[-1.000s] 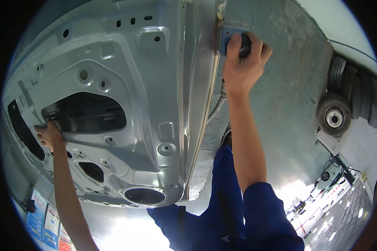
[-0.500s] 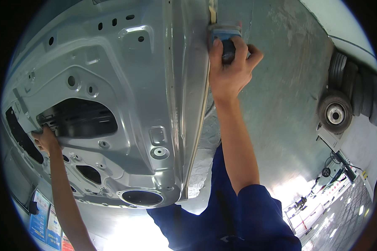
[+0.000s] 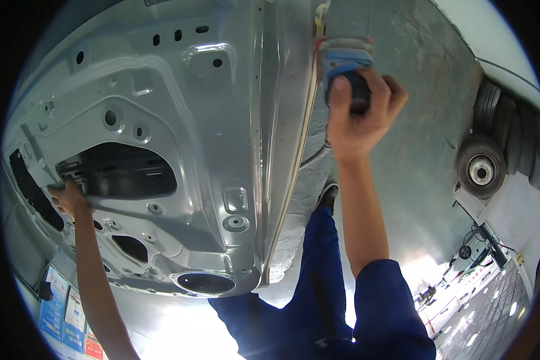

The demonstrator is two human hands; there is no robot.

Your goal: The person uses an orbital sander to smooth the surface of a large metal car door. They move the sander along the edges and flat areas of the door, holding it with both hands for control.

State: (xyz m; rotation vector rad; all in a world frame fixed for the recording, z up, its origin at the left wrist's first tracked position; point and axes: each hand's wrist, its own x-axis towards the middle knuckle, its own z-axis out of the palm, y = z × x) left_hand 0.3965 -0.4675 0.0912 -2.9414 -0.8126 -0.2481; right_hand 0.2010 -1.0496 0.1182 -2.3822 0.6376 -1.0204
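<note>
A bare silver-grey car door [image 3: 216,144], its inner side full of pressed ridges and cut-outs, fills the left and middle of the view. My left hand [image 3: 72,199] is closed round the metal strip beside the large opening; some fingertips are hidden behind it. Up near the door's far right edge, my right hand [image 3: 366,129] grips the dark round knob of a blue hand sanding block [image 3: 347,58]. Motion blurs the block slightly. Its flat face is turned away, and I cannot tell whether it touches the door's edge.
A pale strip [image 3: 294,177] runs along the door's right edge. Below it lies a grey covered surface [image 3: 288,240], with a hose [image 3: 315,157] beside it. Tyres [image 3: 481,171] stand at the right by the wall. Posters [image 3: 54,303] show at the lower left.
My right hand and the sanding block have moved right and a little nearer. The door appears shifted slightly right in view. My left hand keeps its hold. My shoe has come into sight.
</note>
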